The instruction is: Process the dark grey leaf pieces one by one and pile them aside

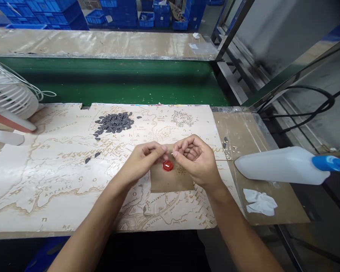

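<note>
My right hand (197,156) pinches a tiny pale piece (172,153) between thumb and forefinger, its other fingers curled. Close beside it, my left hand (150,155) has thumb and forefinger pressed together; whatever is between them is too small to make out. Just below the fingertips, a small round red dish or cap (167,165) rests on a brown sheet (161,185). Tiny gold-coloured bits (181,170) lie on the same sheet, near my right palm. Farther back are a heap of dark grey flat pieces (116,122) and a scatter of small white pieces (183,119).
A printed map sheet (59,177) covers the table. To the left stands a white fan (11,90). At right lie a white spray bottle (277,164) with a blue top and a crumpled white tissue (260,202). Beyond runs a green conveyor belt (130,81).
</note>
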Demonstrator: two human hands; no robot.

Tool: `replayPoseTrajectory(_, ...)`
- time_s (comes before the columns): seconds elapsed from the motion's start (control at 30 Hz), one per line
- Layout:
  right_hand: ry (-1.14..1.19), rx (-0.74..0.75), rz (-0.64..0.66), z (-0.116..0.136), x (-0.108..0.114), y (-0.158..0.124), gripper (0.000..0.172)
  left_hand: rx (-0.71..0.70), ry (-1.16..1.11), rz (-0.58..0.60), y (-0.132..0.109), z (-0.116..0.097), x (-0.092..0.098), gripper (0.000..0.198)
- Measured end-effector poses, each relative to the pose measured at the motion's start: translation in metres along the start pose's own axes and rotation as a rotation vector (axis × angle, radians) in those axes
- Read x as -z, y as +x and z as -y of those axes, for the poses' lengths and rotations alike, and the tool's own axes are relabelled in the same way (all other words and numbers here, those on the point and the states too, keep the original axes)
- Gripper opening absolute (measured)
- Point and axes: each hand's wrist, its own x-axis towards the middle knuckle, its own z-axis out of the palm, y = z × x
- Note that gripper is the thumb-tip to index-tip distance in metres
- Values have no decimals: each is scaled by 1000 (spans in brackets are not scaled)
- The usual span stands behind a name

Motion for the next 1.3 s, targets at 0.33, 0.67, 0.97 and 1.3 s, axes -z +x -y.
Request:
replayPoseTrajectory(0.33,-405,13,175,-9,13,-34,19,-238,1102,-546,39,29,88,38)
replayPoseTrajectory(0.67,-564,141,265,-4,12,-29,20,-295,1031,-527,39,24,103,20)
replayPoseTrajectory(0.97,-592,92,114,-5,22,-34,20,-214,947,-537,25,23,93,18)
replayPoseTrajectory(1.3,-697,37,164,-24,28,-41,20,-207,532,-526,9,18,72,10)
